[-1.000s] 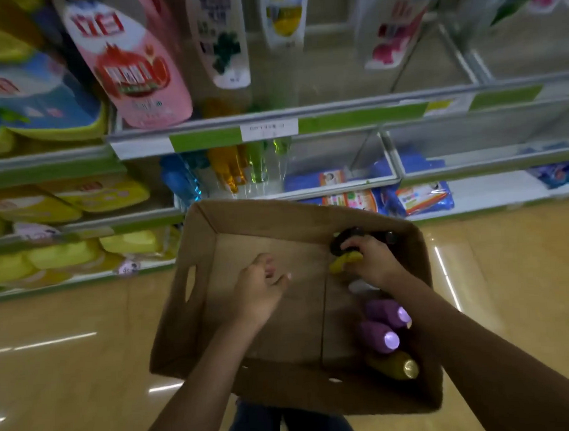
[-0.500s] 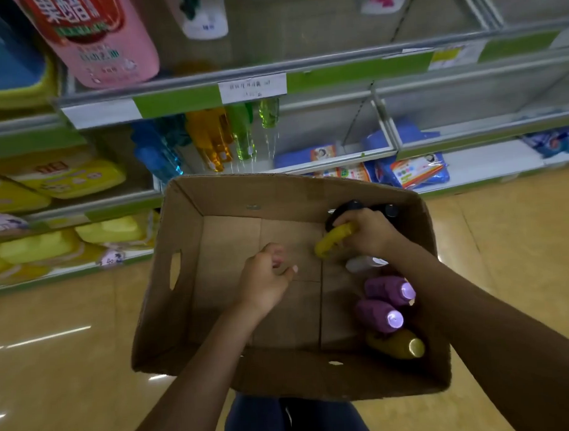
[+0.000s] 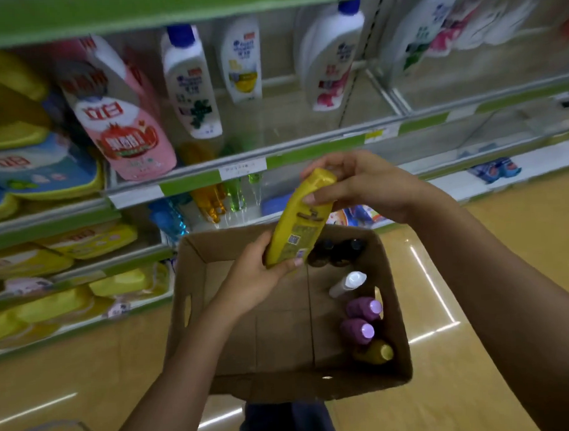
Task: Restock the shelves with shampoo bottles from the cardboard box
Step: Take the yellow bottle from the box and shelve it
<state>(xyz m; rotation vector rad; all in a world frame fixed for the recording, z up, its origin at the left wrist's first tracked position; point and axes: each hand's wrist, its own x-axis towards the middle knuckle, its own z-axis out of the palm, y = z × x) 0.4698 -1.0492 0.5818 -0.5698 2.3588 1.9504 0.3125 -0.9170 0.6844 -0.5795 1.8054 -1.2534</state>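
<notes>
A yellow shampoo bottle (image 3: 301,219) is held tilted above the open cardboard box (image 3: 195,304), between both hands. My right hand (image 3: 363,185) grips its upper end near the cap. My left hand (image 3: 256,278) holds its lower end from below. Inside the box, along the right wall, lie a white bottle (image 3: 347,283), two purple bottles (image 3: 362,319) and another yellow bottle (image 3: 375,353); dark bottles (image 3: 335,252) stand at the far right corner. The shelf (image 3: 306,150) in front carries white and pink bottles.
Pink bottle (image 3: 122,124) and white bottles (image 3: 191,82) stand on the shelf above the box. Yellow and blue refill pouches (image 3: 29,161) fill the left shelves. Coloured spray bottles (image 3: 211,202) sit on the lower shelf. Shiny tan floor (image 3: 474,272) lies to the right.
My right hand lifted the yellow bottle out of the box and raised it. My left hand came up and took its lower end. The view tilted upward toward the shelves.
</notes>
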